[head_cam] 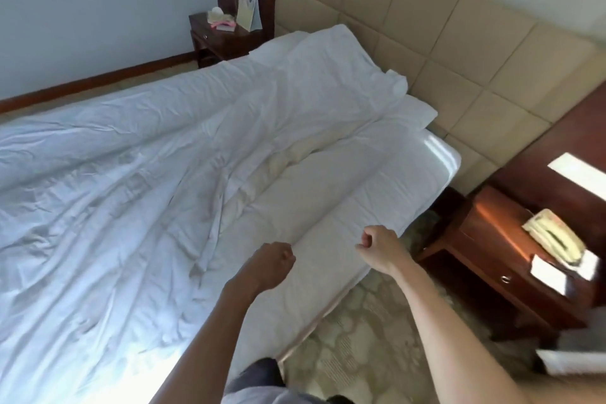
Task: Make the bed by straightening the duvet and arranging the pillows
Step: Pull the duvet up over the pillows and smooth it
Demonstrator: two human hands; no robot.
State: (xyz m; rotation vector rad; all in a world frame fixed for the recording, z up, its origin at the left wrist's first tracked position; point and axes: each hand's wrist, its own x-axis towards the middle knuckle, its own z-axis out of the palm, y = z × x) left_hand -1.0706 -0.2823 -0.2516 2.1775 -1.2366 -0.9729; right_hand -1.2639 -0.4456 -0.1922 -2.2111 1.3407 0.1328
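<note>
Left hand and right hand poised above near edge of bed, fingers curled into loose fists, apparently gripping nothing; judged ready to seize bedding. Beneath and beyond, exposed white mattress strip along near side, since crumpled white fabric duvet lies bunched toward far side, well apart from both hands. Duvet long axis runs foot to headboard, top end pointing at beige padded headboard. White pillow partly buried under duvet's top corner, touching headboard; needs rearranging.

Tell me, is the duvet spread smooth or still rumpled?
Rumpled: the duvet is creased and bunched in ridges, leaving the near mattress edge uncovered.
</note>
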